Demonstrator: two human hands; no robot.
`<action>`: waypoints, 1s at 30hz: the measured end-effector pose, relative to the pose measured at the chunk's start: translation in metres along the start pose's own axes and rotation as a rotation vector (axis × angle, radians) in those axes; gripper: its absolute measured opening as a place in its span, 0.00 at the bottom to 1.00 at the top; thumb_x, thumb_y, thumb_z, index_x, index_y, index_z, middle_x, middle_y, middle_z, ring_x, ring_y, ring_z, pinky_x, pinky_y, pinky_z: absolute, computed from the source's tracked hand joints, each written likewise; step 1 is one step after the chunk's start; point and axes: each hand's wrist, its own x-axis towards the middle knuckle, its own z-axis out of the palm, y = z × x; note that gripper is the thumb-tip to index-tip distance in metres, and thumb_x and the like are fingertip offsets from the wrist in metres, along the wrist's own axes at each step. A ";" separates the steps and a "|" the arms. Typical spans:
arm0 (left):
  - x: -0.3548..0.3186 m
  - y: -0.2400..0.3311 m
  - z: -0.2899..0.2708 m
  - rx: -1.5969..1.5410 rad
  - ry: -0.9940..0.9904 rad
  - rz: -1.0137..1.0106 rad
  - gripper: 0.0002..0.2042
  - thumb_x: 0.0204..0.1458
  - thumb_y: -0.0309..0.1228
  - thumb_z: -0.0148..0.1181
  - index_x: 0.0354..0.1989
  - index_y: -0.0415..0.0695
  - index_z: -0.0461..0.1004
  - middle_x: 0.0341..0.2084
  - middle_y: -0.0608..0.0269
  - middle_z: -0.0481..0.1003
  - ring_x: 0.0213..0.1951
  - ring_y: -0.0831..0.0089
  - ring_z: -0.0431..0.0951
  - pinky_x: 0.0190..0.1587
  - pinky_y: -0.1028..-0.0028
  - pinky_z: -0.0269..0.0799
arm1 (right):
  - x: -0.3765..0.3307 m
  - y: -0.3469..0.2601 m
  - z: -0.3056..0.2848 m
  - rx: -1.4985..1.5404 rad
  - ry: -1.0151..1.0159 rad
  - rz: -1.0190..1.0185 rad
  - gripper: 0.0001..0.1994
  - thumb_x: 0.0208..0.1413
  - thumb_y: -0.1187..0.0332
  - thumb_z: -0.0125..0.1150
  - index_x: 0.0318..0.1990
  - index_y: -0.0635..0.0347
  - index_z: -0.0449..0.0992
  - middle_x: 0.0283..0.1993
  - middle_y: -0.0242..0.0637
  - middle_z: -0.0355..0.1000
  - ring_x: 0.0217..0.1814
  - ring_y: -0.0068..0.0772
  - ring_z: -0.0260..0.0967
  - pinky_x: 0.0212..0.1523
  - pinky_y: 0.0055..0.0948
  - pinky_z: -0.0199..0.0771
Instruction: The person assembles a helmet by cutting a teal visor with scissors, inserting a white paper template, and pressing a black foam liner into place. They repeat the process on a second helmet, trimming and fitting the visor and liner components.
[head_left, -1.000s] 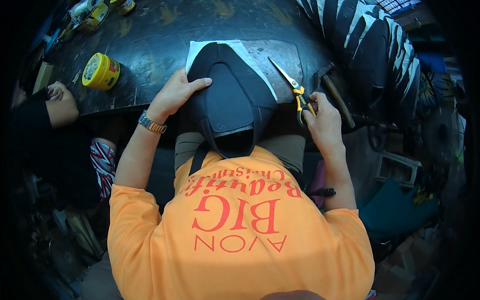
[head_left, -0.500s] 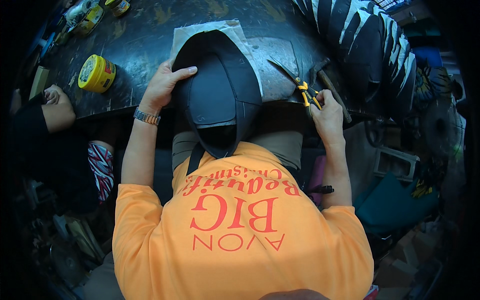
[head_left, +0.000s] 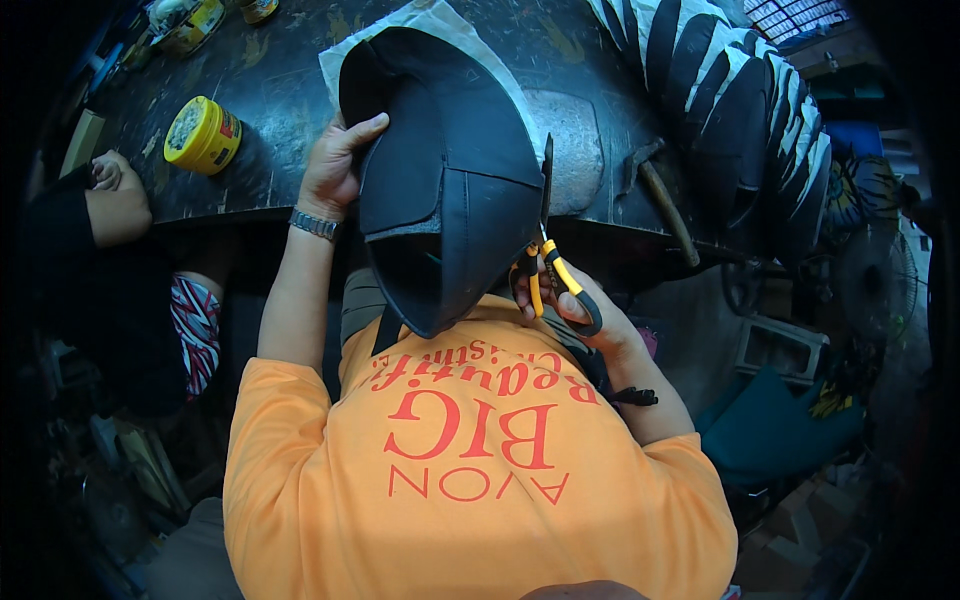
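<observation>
Black sewn piece (head_left: 410, 170), left hand (head_left: 336, 162) pinching, right hand (head_left: 582, 306) gripping scissors (head_left: 550, 250)

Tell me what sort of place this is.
Probably a workshop for shoes or similar goods: a hammer lies on the scuffed workbench, scissors are in the right hand, and many black pieces sit stacked together.

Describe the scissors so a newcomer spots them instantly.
At the dark table sits someone in an orange shirt. Their right hand, beside the black sewn piece, holds the scissors. Yellow-and-black handles set them apart from the brown-handled hammer nearby.
</observation>
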 end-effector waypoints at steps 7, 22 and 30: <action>-0.004 0.008 0.003 0.151 -0.021 0.010 0.18 0.55 0.22 0.65 0.55 0.41 0.74 0.42 0.62 0.81 0.42 0.72 0.82 0.47 0.71 0.81 | 0.002 -0.002 0.003 -0.054 0.037 -0.075 0.39 0.49 0.40 0.72 0.57 0.61 0.66 0.44 0.34 0.66 0.44 0.22 0.68 0.45 0.21 0.70; -0.001 0.016 0.005 0.262 -0.052 0.015 0.14 0.54 0.22 0.67 0.50 0.40 0.78 0.39 0.62 0.82 0.39 0.74 0.83 0.44 0.74 0.81 | -0.004 0.012 -0.003 -0.006 0.097 -0.102 0.20 0.56 0.61 0.70 0.49 0.59 0.68 0.38 0.32 0.67 0.34 0.16 0.65 0.34 0.16 0.69; 0.001 0.019 0.005 0.304 -0.108 0.018 0.14 0.54 0.22 0.68 0.49 0.40 0.79 0.38 0.63 0.82 0.38 0.75 0.83 0.42 0.75 0.82 | -0.005 0.020 -0.001 0.045 0.111 -0.112 0.24 0.54 0.56 0.73 0.48 0.59 0.68 0.38 0.30 0.67 0.34 0.15 0.65 0.33 0.15 0.69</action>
